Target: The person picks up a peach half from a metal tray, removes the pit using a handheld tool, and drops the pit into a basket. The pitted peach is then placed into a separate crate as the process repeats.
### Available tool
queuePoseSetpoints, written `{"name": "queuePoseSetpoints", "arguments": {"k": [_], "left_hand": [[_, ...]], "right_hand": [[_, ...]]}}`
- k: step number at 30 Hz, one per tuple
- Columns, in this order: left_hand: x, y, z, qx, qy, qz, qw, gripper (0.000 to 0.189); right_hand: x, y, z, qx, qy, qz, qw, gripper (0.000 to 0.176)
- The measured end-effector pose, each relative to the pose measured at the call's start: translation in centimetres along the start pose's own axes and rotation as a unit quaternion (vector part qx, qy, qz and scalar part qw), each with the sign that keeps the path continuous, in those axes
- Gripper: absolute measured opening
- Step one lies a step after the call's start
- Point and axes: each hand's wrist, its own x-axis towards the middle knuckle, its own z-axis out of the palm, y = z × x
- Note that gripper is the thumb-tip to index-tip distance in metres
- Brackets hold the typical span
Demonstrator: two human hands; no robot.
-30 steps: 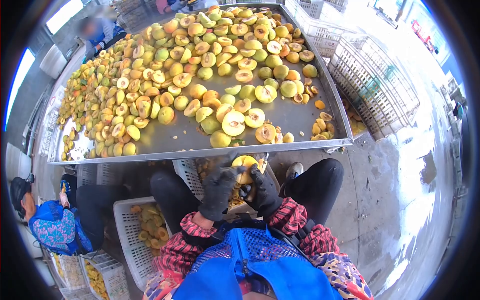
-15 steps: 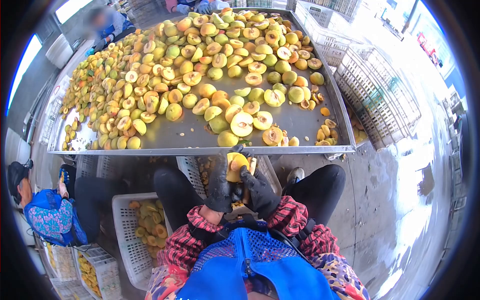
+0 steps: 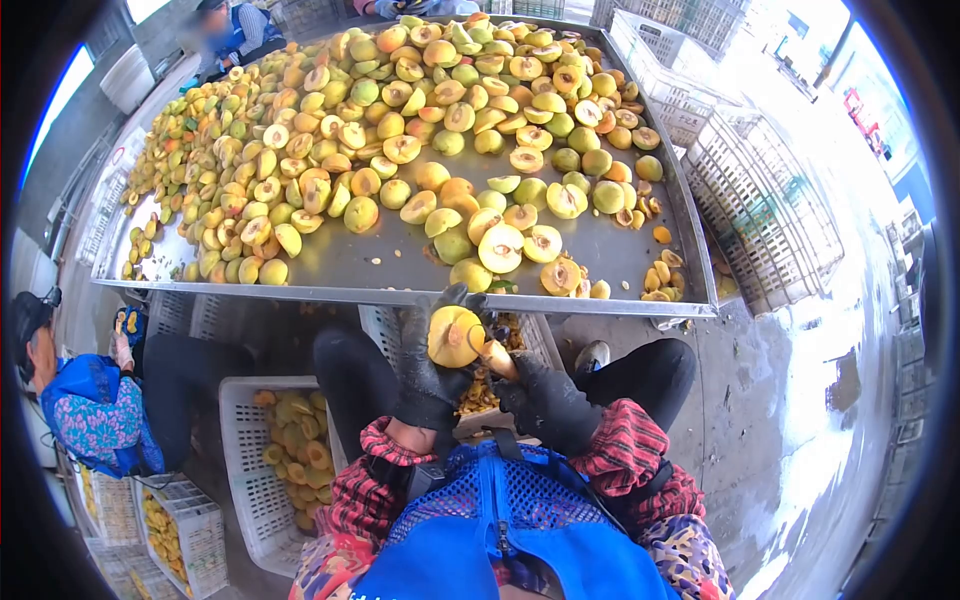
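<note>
My left hand (image 3: pixel 420 365), in a dark glove, is closed round a yellow peach half (image 3: pixel 455 336) with its cut face turned up, just below the near edge of the metal table (image 3: pixel 390 296). My right hand (image 3: pixel 545 400), also gloved, grips a small pitting tool (image 3: pixel 499 361) by its light wooden handle. The tool's thin metal loop is at the right edge of the peach half. Beneath both hands is a crate (image 3: pixel 545 345) with small brownish-yellow scraps in it, partly hidden by the hands. Halved peaches (image 3: pixel 500 247) lie on the table close ahead.
A large heap of peach halves (image 3: pixel 330 150) covers much of the table. A white crate of peach halves (image 3: pixel 240 450) stands by my left leg. One co-worker (image 3: pixel 95 420) sits at the left, another (image 3: pixel 235 35) at the far left corner. Stacked crates (image 3: pixel 760 200) stand at the right.
The peach half has turned so its cut face shows, and moved slightly left. My right hand has drawn away to the right and down, bringing the tool's handle into sight.
</note>
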Motion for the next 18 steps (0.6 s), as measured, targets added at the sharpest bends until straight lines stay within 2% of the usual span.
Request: {"name": "queuePoseSetpoints", "arguments": {"k": [1,2,3,4,5,6,9,12,15,18], "left_hand": [[-0.1,-0.4,-0.3,0.118,-0.009,0.056,0.991,0.051],[-0.2,-0.6,-0.8,0.255,-0.041,0.114,0.959,0.048],[-0.3,-0.5,-0.9,0.386,-0.072,0.169,0.904,0.045],[-0.4,-0.4,-0.7,0.172,-0.051,0.088,0.980,0.044],[-0.5,-0.1,-0.3,-0.052,-0.027,0.001,0.998,0.042],[-0.5,0.1,-0.1,-0.273,-0.002,-0.085,0.958,0.041],[-0.5,-1.1,-1.0,-0.086,-0.042,-0.004,0.995,0.052],[-1.0,-0.5,0.3,-0.113,0.021,-0.014,0.993,0.045],[-1.0,-2.1,-1.4,0.004,0.014,0.038,0.999,0.028],[-1.0,-2.6,-1.3,0.067,0.060,0.071,0.993,0.023]], "right_hand": [[0.0,-0.7,0.1,-0.019,0.005,-0.010,1.000,0.027],[0.0,-1.0,0.1,-0.037,0.010,-0.020,0.999,0.027],[0.1,-0.9,0.3,-0.036,0.013,-0.032,0.999,0.027],[0.3,-0.5,0.6,-0.033,0.015,-0.043,0.998,0.027],[0.4,-0.3,0.9,-0.030,0.017,-0.054,0.998,0.028],[0.5,-0.1,1.2,-0.044,0.029,-0.060,0.997,0.027],[0.7,0.2,1.7,-0.074,0.050,-0.071,0.993,0.026],[0.8,0.2,1.8,-0.088,0.041,-0.063,0.993,0.027],[1.0,0.1,1.9,-0.113,0.012,-0.023,0.993,0.026],[1.1,0.3,2.1,-0.132,-0.036,0.027,0.990,0.026]]}}
